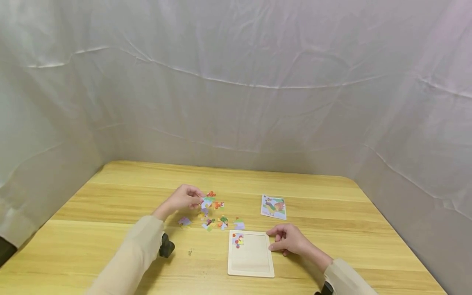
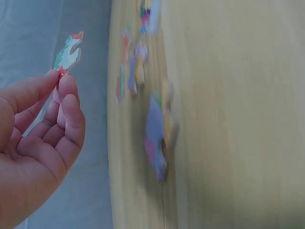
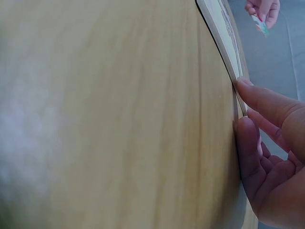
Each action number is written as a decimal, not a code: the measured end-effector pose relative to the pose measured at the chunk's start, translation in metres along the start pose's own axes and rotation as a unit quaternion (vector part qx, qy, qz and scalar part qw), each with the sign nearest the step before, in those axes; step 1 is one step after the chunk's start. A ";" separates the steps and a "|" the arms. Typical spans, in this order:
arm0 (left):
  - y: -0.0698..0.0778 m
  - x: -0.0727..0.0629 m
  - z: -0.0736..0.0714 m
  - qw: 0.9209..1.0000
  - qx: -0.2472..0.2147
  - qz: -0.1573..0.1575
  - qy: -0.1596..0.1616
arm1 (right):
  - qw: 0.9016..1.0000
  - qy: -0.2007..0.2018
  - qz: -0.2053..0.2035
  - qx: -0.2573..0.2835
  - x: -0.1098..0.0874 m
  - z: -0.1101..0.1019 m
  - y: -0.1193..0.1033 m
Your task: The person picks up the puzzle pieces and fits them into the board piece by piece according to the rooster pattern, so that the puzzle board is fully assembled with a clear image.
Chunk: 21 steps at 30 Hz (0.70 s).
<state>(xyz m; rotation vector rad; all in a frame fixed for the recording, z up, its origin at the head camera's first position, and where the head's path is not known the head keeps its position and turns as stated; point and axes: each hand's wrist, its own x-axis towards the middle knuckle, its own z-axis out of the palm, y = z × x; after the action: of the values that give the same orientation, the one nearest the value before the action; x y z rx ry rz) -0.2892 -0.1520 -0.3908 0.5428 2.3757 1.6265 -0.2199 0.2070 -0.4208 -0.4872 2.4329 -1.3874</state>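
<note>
My left hand (image 1: 187,197) is raised a little over the far left of the table, thumb and fingertips pinching a jigsaw piece (image 2: 68,55) in white, green and red. Several loose jigsaw pieces (image 1: 223,221) lie scattered below and beside it. A pale, shallow puzzle tray (image 1: 250,273) lies at the front middle, with jigsaw pieces (image 1: 237,239) in its far left corner. At the tray's right edge, my right hand (image 1: 291,239) holds the rim near the far corner between thumb and curled fingers. The right wrist view shows the tray only edge-on.
A small picture card (image 1: 273,207) of the puzzle's style lies behind the tray, to the right. The wooden table (image 1: 332,217) ends at a grey cloth curtain (image 1: 236,123) at the back and sides. Small dark specks mark the tabletop left of the tray.
</note>
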 end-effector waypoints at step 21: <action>0.020 0.010 0.065 0.996 -0.039 0.009 -0.080 | 1.000 -0.003 0.003 -0.001 0.001 0.000 0.004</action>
<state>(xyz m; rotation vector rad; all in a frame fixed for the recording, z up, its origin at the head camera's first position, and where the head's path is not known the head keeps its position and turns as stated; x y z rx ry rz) -0.2703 -0.0860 -0.3954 0.6561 2.1887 1.6119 -0.2210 0.2084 -0.4241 -0.4835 2.4294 -1.3801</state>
